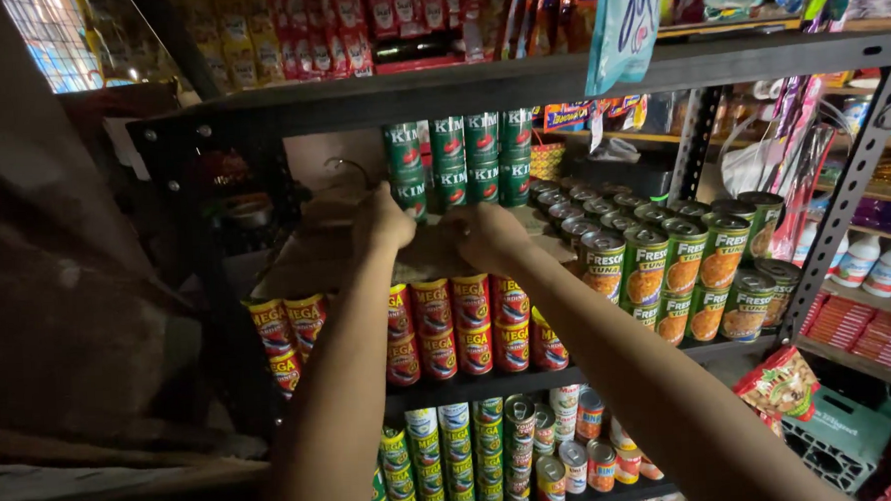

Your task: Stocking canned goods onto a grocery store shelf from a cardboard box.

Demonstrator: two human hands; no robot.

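A flat brown cardboard sheet (342, 246) lies across the tops of the red cans (455, 324) on the middle level of a dark metal shelf (519, 84). Both hands rest on its near edge. The left hand (382, 221) is curled over the sheet with fingers folded down onto it; the right hand (487, 233) is beside it, also closed over the edge, knuckles up. How firmly either grip pinches the cardboard cannot be told, since the fingertips are tucked out of sight.

Just behind the hands, green cans with red peppers (459, 159) stand stacked in two tiers on the sheet. To the right, a block of green-and-orange cans (685, 268) fills the same level, several rows deep, close to the right forearm. The red cans below are stacked two high. On the level underneath stand smaller mixed cans (512, 446).

Red sachet packets (339, 32) hang above the shelf, and a blue packet (620, 27) dangles over its front rail. The left part of the view is dark and blurred; the sheet's far left end fades into shadow.
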